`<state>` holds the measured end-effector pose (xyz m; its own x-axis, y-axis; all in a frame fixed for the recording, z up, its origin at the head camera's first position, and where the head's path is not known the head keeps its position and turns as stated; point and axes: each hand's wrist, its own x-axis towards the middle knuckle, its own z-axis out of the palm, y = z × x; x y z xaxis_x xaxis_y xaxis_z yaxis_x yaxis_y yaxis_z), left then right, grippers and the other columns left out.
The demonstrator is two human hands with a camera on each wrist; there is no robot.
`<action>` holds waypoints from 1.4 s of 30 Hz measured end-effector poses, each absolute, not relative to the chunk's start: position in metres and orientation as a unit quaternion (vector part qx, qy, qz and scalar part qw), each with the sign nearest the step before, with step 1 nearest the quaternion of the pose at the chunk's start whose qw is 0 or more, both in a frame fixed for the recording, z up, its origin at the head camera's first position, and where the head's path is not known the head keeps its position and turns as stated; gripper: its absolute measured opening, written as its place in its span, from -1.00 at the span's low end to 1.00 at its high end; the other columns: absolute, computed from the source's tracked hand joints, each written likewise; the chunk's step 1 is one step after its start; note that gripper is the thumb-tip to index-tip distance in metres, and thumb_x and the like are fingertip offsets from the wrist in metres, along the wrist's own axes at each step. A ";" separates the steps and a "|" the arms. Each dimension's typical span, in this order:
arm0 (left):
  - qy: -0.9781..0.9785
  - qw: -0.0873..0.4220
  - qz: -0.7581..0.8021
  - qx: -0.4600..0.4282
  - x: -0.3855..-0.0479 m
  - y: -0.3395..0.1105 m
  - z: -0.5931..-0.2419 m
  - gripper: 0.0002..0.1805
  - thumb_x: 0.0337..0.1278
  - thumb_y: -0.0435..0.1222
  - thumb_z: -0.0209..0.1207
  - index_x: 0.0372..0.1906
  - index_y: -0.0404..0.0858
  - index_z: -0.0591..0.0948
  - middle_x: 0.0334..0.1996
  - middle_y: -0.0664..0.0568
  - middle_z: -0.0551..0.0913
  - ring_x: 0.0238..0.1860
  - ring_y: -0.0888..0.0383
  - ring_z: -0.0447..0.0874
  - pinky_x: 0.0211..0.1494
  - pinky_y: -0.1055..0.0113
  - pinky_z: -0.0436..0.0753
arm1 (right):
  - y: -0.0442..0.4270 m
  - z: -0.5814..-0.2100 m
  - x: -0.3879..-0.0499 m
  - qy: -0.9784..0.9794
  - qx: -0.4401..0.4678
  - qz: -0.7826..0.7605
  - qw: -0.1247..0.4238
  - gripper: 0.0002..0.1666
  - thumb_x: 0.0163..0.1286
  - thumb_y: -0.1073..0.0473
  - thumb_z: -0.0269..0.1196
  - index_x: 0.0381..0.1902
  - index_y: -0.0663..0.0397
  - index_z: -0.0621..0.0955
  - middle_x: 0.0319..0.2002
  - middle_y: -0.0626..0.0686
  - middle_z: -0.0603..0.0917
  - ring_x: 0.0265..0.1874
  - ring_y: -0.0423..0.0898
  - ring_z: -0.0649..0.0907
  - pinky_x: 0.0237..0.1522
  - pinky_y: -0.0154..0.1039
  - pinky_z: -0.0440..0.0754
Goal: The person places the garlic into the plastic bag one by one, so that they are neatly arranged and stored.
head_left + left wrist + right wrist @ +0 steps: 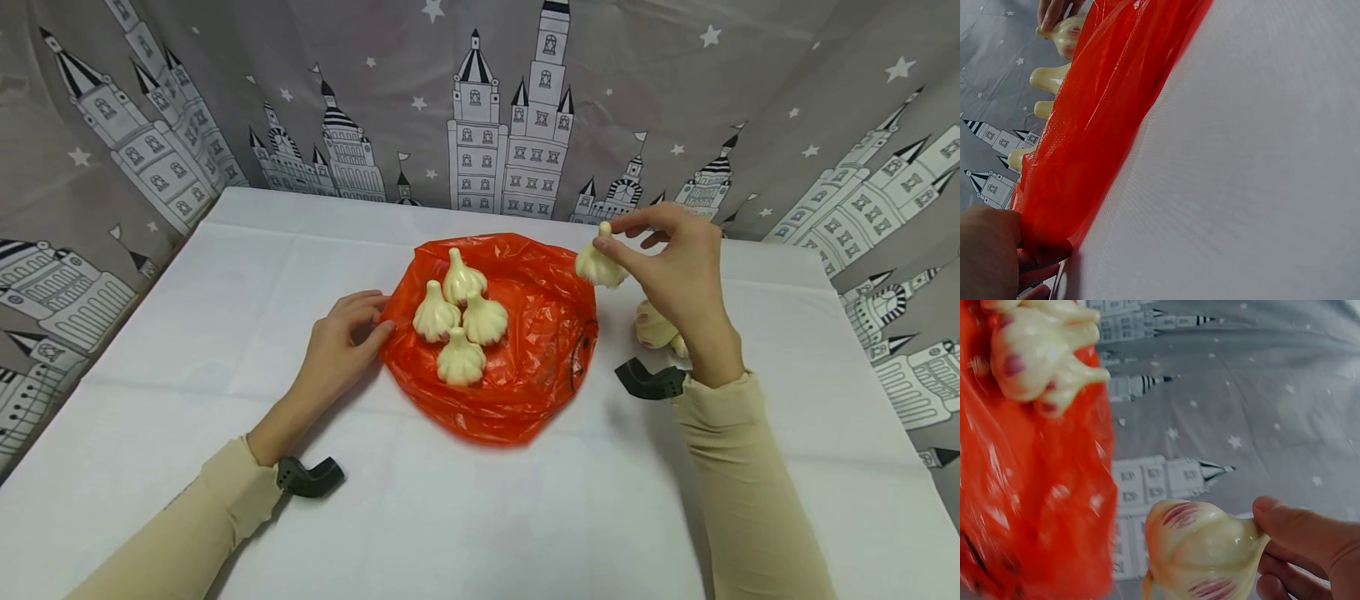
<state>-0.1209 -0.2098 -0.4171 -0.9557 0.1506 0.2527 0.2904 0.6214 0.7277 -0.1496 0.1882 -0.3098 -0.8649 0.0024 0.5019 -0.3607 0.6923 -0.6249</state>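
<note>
A red plastic bag (pixel 525 333) lies spread open on the table, with several garlic bulbs (pixel 461 358) standing on its left part, stems up. At the bag's left edge my left hand (pixel 341 337) pinches the rim; in the left wrist view a finger shows through the red plastic (pixel 1097 119). My right hand (pixel 678 258) holds another garlic bulb (pixel 598 265) by its stem, in the air over the bag's right rim. Purple streaks mark this held bulb (pixel 1204 550) in the right wrist view. More garlic (pixel 654 325) lies on the table below the right hand, partly hidden by it.
White cloth covers the table (pixel 465 508). Behind it and along the sides hangs a grey curtain (pixel 630 75) printed with castles and stars. A dark wrist mount (pixel 311 477) juts from the left cuff, and a second mount (pixel 648 381) from the right.
</note>
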 end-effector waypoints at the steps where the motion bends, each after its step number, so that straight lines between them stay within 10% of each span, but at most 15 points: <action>1: -0.898 0.085 -0.415 -0.122 -0.121 -0.210 -0.418 -0.83 0.40 -0.35 0.25 -0.29 -0.37 0.74 0.24 -0.26 0.69 0.43 -0.18 0.49 0.53 -0.27 0.38 | 0.184 -0.312 -0.152 -0.888 0.103 0.383 0.234 -0.69 0.30 0.08 0.54 -0.10 0.15 0.83 -0.15 0.11 0.84 -0.16 -0.09 0.67 -0.11 -0.30 0.59; 42: -0.896 0.092 -0.415 -0.129 -0.124 -0.211 -0.421 -0.84 0.38 -0.36 0.25 -0.32 -0.36 0.73 0.23 -0.26 0.70 0.42 -0.18 0.50 0.52 -0.27 0.39 | 0.111 -0.342 -0.177 -0.880 0.127 0.436 0.138 -0.74 0.26 0.05 0.57 -0.16 0.05 0.83 -0.26 0.03 0.83 -0.36 -0.05 0.68 -0.32 -0.30 0.59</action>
